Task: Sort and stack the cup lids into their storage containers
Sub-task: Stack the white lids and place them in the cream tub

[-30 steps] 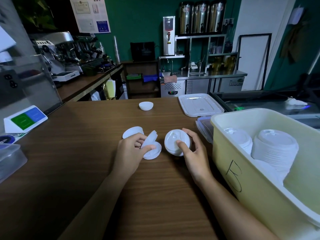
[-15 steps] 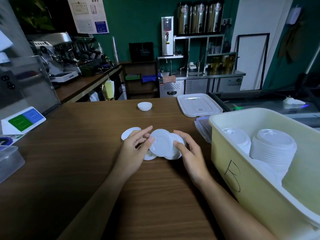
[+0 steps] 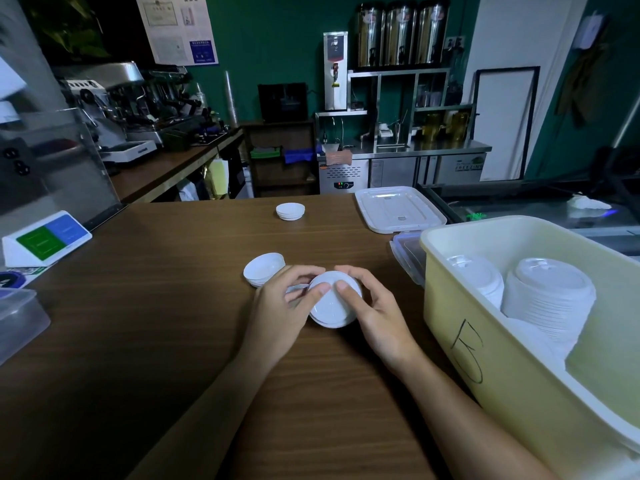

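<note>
A small stack of white cup lids (image 3: 333, 306) sits at the middle of the brown counter, gripped from both sides. My left hand (image 3: 282, 313) holds its left edge with the thumb on top; my right hand (image 3: 375, 313) curls round its right edge, thumb on top too. Another short pile of white lids (image 3: 264, 269) lies just left of my hands, and a third small pile (image 3: 290, 211) rests farther back. The pale yellow storage bin (image 3: 460, 327) on the right holds tall stacks of lids (image 3: 549, 296).
A clear container lid (image 3: 398, 209) lies at the back right, with a clear box (image 3: 407, 252) wedged against the bin. A clear tub (image 3: 17, 317) stands at the left edge near a green-and-blue sign (image 3: 46, 237). Bare wood counter (image 3: 156, 306) spreads to the left.
My two hands have come together: the lid held by the left hand has been laid onto the lids in the right, and both hands now grip one stack.
</note>
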Tool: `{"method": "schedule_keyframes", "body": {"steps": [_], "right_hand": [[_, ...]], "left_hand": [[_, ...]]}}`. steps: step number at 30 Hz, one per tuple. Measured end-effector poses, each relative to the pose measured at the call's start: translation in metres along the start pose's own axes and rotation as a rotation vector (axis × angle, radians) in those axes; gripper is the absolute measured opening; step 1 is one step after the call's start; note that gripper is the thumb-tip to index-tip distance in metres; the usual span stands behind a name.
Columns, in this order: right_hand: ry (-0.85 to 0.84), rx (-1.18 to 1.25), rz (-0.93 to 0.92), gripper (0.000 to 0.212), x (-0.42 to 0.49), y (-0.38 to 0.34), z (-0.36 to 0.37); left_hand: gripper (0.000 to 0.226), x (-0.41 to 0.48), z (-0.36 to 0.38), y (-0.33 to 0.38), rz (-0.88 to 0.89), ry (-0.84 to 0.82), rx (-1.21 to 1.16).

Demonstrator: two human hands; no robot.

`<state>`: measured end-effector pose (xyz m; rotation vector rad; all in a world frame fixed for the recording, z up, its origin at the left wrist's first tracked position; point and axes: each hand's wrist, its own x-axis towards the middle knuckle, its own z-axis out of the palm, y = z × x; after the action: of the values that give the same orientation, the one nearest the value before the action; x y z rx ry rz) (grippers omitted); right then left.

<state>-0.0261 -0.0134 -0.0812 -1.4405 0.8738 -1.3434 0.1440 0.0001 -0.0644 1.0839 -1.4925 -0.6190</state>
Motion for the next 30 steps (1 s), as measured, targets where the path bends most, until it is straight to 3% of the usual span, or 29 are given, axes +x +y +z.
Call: {"method": "schedule_keyframes", "body": {"steps": [4,8,13,16,19,22,26,30], "right_hand": [[0.067,0.040,0.004,0.022,0.003,0.004,-0.002],[0.113,0.170,0.025,0.038,0.006,0.006,-0.003],[0.116,0.182,0.024,0.037,0.007,0.010,-0.003],[0.160,0.121,-0.014,0.035,0.006,0.010,-0.003],[0.222,0.034,-0.046,0.031,0.007,0.012,-0.005],[0.257,-0.004,-0.039,0.029,0.008,0.014,-0.008],[0.257,0.012,0.000,0.030,0.010,0.016,-0.008],[0.237,0.009,0.016,0.039,0.009,0.015,-0.008]], "left_hand": [[0.019,0.001,-0.002,0.002,-0.128,-0.060,-0.043],[0.025,0.001,-0.004,0.005,-0.155,-0.129,-0.081],[0.033,0.003,-0.003,0.004,-0.156,-0.113,-0.103],[0.034,0.003,-0.006,-0.002,-0.084,-0.152,0.038],[0.041,0.007,-0.022,-0.012,0.047,-0.147,0.393],[0.031,0.010,-0.037,-0.021,0.092,-0.200,0.606],[0.009,0.012,-0.040,-0.028,0.100,-0.298,0.648],[0.011,0.014,-0.038,-0.025,0.120,-0.266,0.606]]}}
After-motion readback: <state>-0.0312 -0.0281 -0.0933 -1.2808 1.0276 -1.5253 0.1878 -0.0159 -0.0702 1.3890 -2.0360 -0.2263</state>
